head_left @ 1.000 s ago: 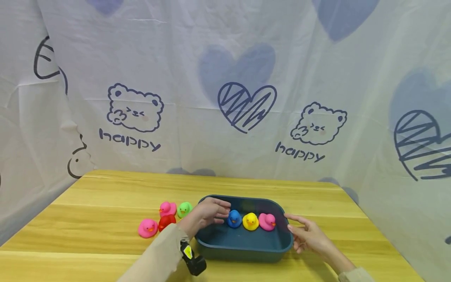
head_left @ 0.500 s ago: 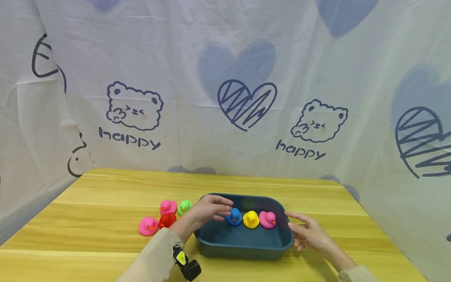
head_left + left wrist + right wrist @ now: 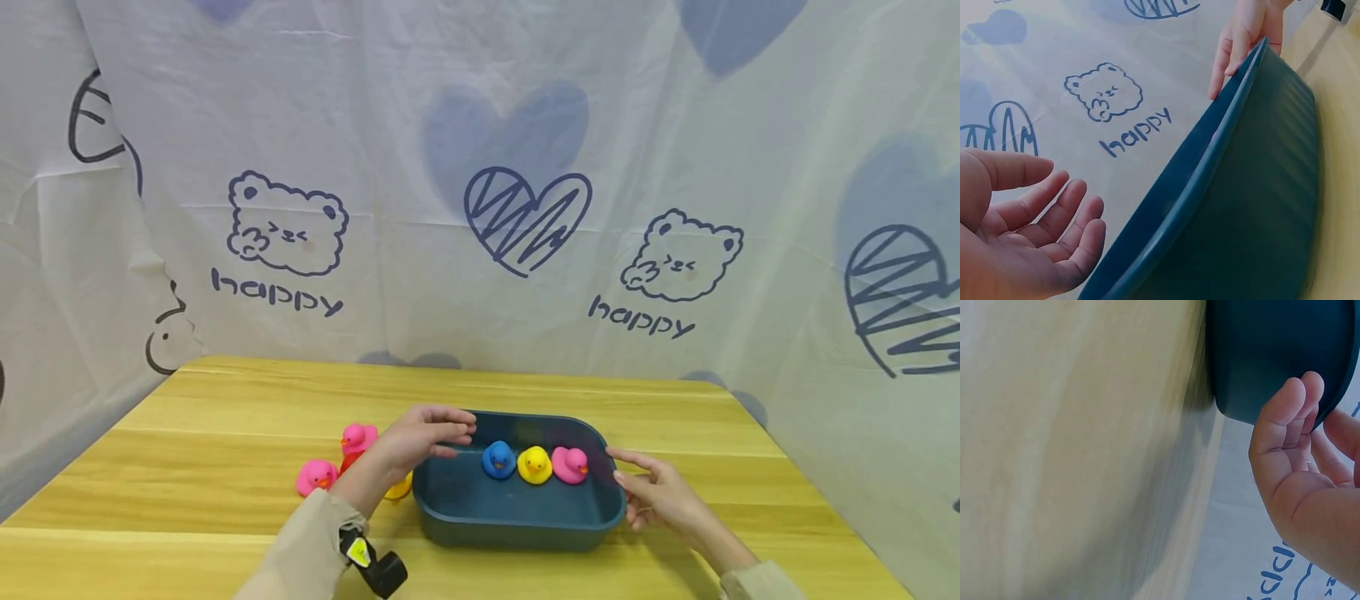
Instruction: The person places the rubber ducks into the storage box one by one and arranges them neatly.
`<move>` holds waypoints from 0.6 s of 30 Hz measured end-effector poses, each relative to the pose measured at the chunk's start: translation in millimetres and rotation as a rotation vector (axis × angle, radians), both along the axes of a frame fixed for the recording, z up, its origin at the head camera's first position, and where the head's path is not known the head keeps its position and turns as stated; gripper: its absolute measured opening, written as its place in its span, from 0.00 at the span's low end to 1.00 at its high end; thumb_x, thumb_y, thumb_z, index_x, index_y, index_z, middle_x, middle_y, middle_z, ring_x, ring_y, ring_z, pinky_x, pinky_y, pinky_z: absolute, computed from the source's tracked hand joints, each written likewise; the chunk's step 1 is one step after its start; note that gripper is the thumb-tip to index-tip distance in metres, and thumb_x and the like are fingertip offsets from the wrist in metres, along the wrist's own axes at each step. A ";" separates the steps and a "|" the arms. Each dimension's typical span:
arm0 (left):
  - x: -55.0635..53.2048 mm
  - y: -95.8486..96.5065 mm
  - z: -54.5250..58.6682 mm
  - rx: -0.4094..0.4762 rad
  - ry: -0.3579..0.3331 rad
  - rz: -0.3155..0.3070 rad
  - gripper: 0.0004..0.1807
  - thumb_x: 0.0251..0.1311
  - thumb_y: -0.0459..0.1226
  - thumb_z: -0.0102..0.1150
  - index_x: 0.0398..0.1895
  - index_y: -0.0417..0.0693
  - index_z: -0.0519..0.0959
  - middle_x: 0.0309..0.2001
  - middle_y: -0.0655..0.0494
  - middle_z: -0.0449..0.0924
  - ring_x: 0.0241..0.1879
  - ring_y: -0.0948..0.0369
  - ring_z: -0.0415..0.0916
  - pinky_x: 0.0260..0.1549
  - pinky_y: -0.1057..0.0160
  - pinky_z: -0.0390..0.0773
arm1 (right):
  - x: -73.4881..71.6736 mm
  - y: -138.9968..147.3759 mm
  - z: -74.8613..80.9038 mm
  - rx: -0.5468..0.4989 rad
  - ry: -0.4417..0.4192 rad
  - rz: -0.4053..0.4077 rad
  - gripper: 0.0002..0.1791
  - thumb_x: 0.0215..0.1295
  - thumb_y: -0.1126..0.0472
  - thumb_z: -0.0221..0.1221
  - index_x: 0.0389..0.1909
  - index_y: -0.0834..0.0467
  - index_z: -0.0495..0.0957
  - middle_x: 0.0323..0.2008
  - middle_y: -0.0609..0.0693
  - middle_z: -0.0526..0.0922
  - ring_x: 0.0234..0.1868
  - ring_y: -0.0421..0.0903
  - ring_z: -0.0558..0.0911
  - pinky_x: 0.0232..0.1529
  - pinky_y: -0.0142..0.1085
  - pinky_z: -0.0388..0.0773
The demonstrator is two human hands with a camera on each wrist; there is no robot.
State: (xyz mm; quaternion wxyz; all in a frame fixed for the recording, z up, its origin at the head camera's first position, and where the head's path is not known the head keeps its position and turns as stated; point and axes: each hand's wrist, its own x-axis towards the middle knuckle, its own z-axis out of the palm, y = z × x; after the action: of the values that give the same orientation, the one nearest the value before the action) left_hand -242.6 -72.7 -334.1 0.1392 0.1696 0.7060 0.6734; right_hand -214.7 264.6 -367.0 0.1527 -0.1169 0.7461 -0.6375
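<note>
The left hand [image 3: 420, 433] hangs over the left rim of the dark blue tub [image 3: 517, 525], fingers loosely spread and holding nothing; the left wrist view confirms the fingers [image 3: 1066, 212] relaxed and clear of the rim. The right hand [image 3: 652, 492] lies against the tub's right end wall, fingers extended and lightly bent against the plastic, gripping nothing. The tub stands on the wooden table [image 3: 187, 467] between the hands, with a blue duck [image 3: 498, 459], a yellow duck [image 3: 534, 463] and a pink duck [image 3: 570, 464] in a row along its far wall. Judged: fetching the next duck calls for a light pinch at the body, the right hand steadying the tub. Left of the tub lie a pink duck [image 3: 316, 477] and another pink duck [image 3: 358, 437]; a red duck [image 3: 349, 461] and a yellow duck [image 3: 401, 488] are largely hidden behind the left forearm. The right wrist view is blurred.
</note>
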 end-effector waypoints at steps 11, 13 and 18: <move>6.0 -18.2 0.6 -0.005 0.015 0.024 0.17 0.61 0.33 0.50 0.48 0.27 0.71 0.44 0.44 0.76 0.42 0.55 0.75 0.46 0.52 0.71 | -0.2 0.8 -0.2 0.009 -0.007 -0.007 0.32 0.66 0.60 0.49 0.65 0.69 0.49 0.16 0.50 0.73 0.15 0.38 0.74 0.18 0.30 0.74; 7.3 -21.7 1.4 -0.012 0.014 0.036 0.17 0.61 0.34 0.50 0.48 0.28 0.71 0.43 0.45 0.76 0.42 0.55 0.75 0.46 0.51 0.71 | -0.3 0.8 -0.3 0.009 -0.011 -0.010 0.32 0.66 0.60 0.50 0.65 0.69 0.49 0.16 0.49 0.74 0.15 0.38 0.74 0.18 0.30 0.74; 10.3 -33.5 1.9 -0.006 0.025 0.053 0.17 0.61 0.34 0.50 0.48 0.27 0.71 0.42 0.46 0.77 0.42 0.54 0.74 0.45 0.52 0.71 | -1.1 0.7 -1.4 0.006 -0.017 -0.013 0.33 0.65 0.60 0.51 0.64 0.69 0.49 0.16 0.49 0.73 0.15 0.38 0.74 0.19 0.30 0.74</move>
State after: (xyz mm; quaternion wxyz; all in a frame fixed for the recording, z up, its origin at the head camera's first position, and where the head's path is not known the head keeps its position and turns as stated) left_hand -232.4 -106.3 -332.2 0.1127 0.1587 0.7140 0.6725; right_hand -215.8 265.3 -368.4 0.1553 -0.1062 0.7475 -0.6371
